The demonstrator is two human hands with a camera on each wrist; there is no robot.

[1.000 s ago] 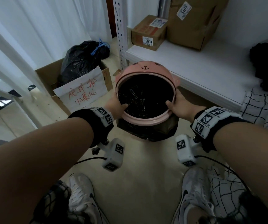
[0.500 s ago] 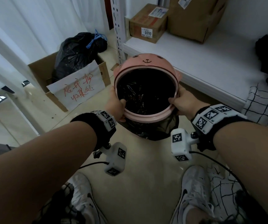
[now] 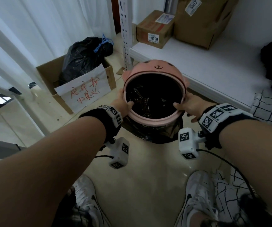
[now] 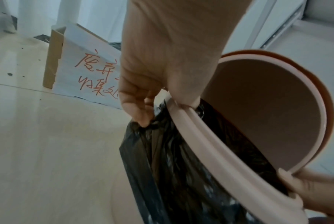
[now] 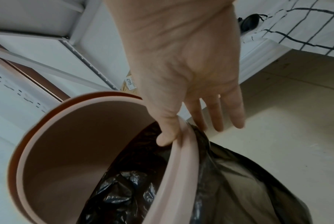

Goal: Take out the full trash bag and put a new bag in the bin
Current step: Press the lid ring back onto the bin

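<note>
A pink bin ring with a bear face [image 3: 155,121] is held over the floor, tilted, between my two hands. My left hand [image 3: 123,104] grips its left rim [image 4: 210,136], thumb hooked inside and fingers curled outside against the bag. My right hand [image 3: 191,105] pinches the right rim [image 5: 181,166], thumb inside, fingers hanging fairly straight outside. A black trash bag [image 3: 153,135] lines the opening and drapes out below the ring [image 4: 171,166] [image 5: 229,166]. A tied full black bag [image 3: 82,59] sits in a cardboard box [image 3: 48,74] at the left.
A handwritten paper sign [image 3: 84,90] leans on the box front. A white shelf [image 3: 214,63] with a metal post [image 3: 125,30] and parcels [image 3: 155,28] stands right behind the ring. Checked cloth [image 3: 269,105] hangs at right. My shoes [image 3: 86,194] are below.
Both hands keep their hold on the pink ring. The ring sits slightly higher and more tilted, and my right fingers have loosened outward from the rim.
</note>
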